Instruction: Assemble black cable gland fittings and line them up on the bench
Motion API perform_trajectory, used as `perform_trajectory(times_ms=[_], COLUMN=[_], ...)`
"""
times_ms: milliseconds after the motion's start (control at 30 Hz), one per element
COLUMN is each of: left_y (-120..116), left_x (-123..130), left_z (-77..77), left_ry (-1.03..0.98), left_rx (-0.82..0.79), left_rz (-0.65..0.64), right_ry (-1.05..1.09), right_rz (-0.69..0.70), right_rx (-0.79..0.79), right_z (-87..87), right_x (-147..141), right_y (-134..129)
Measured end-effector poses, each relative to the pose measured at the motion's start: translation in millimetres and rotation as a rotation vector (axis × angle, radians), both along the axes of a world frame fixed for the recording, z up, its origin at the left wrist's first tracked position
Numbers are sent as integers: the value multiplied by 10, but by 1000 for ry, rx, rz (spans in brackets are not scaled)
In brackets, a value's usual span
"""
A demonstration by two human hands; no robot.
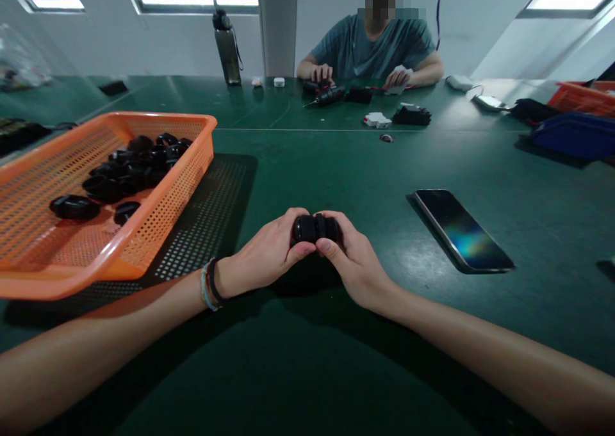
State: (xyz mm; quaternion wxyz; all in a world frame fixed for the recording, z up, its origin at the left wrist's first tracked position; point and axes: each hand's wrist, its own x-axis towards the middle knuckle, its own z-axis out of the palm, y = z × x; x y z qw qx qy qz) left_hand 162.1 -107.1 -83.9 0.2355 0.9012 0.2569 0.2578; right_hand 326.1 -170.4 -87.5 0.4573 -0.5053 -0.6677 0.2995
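Observation:
Between my two hands is a glossy black ribbed plastic fitting (316, 229), held just above the green table. My left hand (271, 249) grips its left end, thumb in front and fingers behind. On the right end, my right hand (356, 257) is closed the same way, and the two thumbs nearly meet at the middle. The fingers cover both ends of the fitting. To the left, an orange perforated basket (182, 221) holds several similar black fittings (137, 164), heaped toward its far right side.
A smartphone (464, 231) lies right of my hands. Across the table (307, 167) a person (372, 52) sits with hands by a power drill (329, 95). A bottle (227, 48) stands at the back; a blue bin (574, 135) is at far right.

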Motion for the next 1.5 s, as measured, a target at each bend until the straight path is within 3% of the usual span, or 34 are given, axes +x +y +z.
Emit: perform_trajectory(times_ms=[333, 533, 600, 800, 967, 1200, 1500], left_y=[23, 35, 33, 12, -28, -21, -61], left_x=[0, 8, 16, 32, 30, 12, 49], left_z=[-13, 13, 37, 90, 78, 86, 78], left_ry=[45, 68, 61, -47, -115, -68, -125], left_rx=[53, -31, -131, -418, -603, -623, -537], left_rz=[-5, 4, 14, -21, -73, -119, -43], right_ry=[130, 73, -52, -391, -452, -332, -151], right_rz=[2, -5, -15, 145, 131, 59, -24], right_rx=[-131, -155, -95, 368, 485, 363, 216], right_z=[19, 0, -22, -120, -139, -93, -68], right_x=[-41, -25, 24, 243, 280, 155, 48], right_y=[-32, 10, 81, 309, 300, 207, 105])
